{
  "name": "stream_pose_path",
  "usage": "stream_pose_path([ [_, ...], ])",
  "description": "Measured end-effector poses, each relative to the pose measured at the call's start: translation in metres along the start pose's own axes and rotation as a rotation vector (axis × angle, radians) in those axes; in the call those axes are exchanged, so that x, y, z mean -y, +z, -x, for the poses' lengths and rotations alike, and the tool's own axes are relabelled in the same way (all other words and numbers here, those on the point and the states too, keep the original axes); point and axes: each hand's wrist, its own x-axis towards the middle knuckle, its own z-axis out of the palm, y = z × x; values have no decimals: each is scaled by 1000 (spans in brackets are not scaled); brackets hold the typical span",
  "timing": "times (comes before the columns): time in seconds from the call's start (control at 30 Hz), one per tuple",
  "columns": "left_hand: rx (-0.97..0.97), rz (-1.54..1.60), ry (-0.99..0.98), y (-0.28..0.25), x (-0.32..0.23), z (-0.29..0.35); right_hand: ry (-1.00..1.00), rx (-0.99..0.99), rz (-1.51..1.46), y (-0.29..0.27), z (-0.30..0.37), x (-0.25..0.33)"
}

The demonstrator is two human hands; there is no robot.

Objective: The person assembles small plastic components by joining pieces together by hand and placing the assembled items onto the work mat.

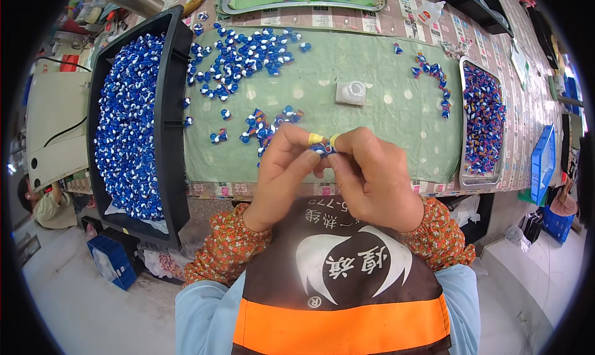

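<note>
Between my two hands, close to the table's near edge, is a small blue-and-white plastic piece (322, 149) with a bit of red on it. My left hand (283, 169) pinches it from the left with thumb and forefinger. From the other side my right hand (378, 175) grips the same piece, its fingers curled in. Yellow tape wraps a fingertip on each hand. Just beyond my left hand lies a small cluster of blue, white and orange pieces (260, 127). Ahead stands a little square block with a clear round cup (352, 93) on it.
A black crate (173, 119) full of blue-and-white pieces stands at left. More blue-and-white pieces (248, 54) are spread on the green cloth (396, 132). At right is a metal tray (463, 125) of blue-and-orange pieces, with a line of similar pieces (441, 82) beside it. A white bottle (429, 12) stands farther back.
</note>
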Motion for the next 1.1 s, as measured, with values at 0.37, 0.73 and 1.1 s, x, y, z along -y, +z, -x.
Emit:
stream_pose_path([
  [0.37,35,-463,172,-7,6,9,-134,-63,21,19,7,-16],
  [0.73,-4,-673,257,-19,23,12,-47,-20,-46,25,13,-28],
  [1.1,33,-743,280,-14,12,6,-55,-22,-60,21,13,-32],
])
